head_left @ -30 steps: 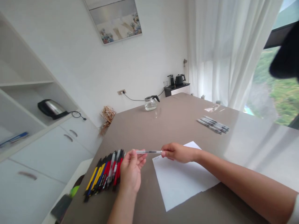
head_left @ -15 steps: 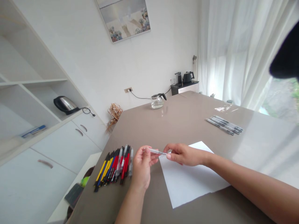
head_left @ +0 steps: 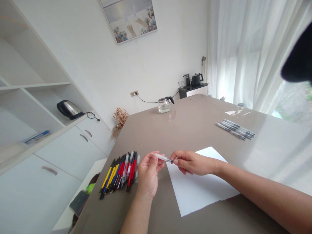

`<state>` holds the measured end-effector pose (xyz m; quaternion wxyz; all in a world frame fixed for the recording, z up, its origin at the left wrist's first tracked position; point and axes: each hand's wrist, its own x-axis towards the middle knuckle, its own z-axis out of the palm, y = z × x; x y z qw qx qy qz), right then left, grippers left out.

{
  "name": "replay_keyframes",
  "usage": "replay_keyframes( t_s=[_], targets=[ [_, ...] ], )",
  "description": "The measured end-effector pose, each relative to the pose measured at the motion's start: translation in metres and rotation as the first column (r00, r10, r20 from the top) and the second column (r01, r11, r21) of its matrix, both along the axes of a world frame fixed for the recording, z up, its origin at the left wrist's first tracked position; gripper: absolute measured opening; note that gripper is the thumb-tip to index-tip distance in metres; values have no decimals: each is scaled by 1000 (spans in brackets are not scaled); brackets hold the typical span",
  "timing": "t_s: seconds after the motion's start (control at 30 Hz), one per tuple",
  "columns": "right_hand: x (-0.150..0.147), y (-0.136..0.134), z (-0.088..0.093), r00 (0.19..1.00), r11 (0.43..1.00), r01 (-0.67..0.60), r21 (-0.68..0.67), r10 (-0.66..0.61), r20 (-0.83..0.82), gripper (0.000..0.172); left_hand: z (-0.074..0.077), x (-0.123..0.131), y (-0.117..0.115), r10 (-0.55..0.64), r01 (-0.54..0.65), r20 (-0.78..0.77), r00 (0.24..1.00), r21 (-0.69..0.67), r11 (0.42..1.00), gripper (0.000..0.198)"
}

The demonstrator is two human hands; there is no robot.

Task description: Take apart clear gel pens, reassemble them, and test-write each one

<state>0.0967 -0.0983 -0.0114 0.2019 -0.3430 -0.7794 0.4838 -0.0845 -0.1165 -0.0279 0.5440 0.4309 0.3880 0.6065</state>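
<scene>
Between my two hands is a pen (head_left: 161, 157) with a clear, whitish barrel and a dark tip end pointing right. My left hand (head_left: 149, 172) pinches its barrel between thumb and fingers. At the dark end, the thumb and index finger of my right hand (head_left: 191, 162) are closed on the pen. Below my right hand lies a white sheet of paper (head_left: 201, 195), with small marks near its upper left corner. A row of yellow, blue, red, black and clear pens (head_left: 119, 174) lies just left of my left hand.
Several clear pens with dark ends (head_left: 236, 129) lie together on the brown table (head_left: 146, 133) at the right. White scraps (head_left: 235, 111) are behind them. A glass pot (head_left: 164, 105) with a black handle stands at the far edge. White cabinets (head_left: 63, 162) line the left.
My right thumb and index finger have closed on the pen's dark end, where the fingers were slightly apart before. The pen tilts a little more downward to the right.
</scene>
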Motion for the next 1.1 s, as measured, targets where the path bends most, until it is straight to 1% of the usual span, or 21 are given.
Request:
replay_keyframes(
  t_s=[0.13,0.23,0.33,0.4,0.53,0.6,0.87,1.1],
  targets=[
    [-2,-2,-3,999,994,-54,-92,54,-11,23,1,3,-2,-30,30,-42,999,9,999,27],
    [-3,-4,-3,995,991,-87,-105,82,-48,20,3,4,-4,-25,27,-71,997,27,999,31],
    [-3,-5,-4,993,987,-105,-125,97,-65,19,5,3,-5,-18,21,-68,998,49,999,33],
    [-3,-5,-5,994,986,-99,-135,92,-55,19,7,2,-6,-19,23,-54,998,67,997,33],
    [-3,-3,-6,996,987,-85,-133,80,-43,19,11,0,-6,-7,7,-5,1000,107,994,20],
    [-3,-2,-6,996,987,-81,-142,76,-40,18,12,-1,-5,13,-14,17,1000,114,993,18],
    [-2,-2,-6,997,987,-71,-146,67,-34,18,13,-4,-2,33,-40,92,995,72,997,21],
    [-2,0,-7,996,988,-74,-133,67,-57,18,10,-6,2,30,-35,165,986,24,999,15]
  ],
)
